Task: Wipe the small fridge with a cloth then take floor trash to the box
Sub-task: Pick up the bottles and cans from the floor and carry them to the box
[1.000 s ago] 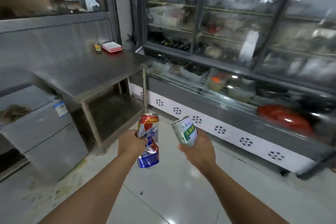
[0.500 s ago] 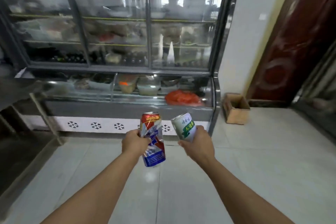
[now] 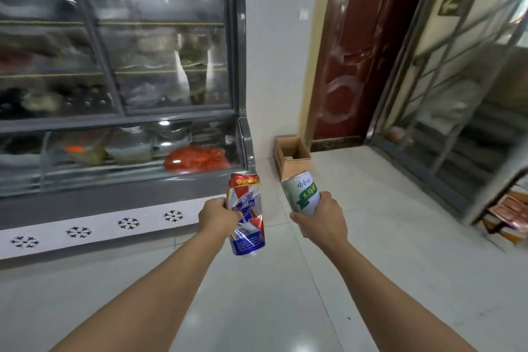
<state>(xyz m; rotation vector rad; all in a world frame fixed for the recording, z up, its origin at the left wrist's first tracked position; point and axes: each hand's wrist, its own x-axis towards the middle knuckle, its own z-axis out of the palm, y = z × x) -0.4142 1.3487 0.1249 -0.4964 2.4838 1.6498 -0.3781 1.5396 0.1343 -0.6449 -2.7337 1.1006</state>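
Cardboard box (image 3: pixel 294 161) stands beside display fridge (image 3: pixel 114 88).

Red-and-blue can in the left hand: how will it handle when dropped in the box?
The can looks dented and creased, so probably empty and light. Its thin wall likely gives under the left hand. Being crumpled, it should roll little inside the box.

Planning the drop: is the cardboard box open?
Open: the cardboard box shows its flaps up and dark inside, on the floor by the wall.
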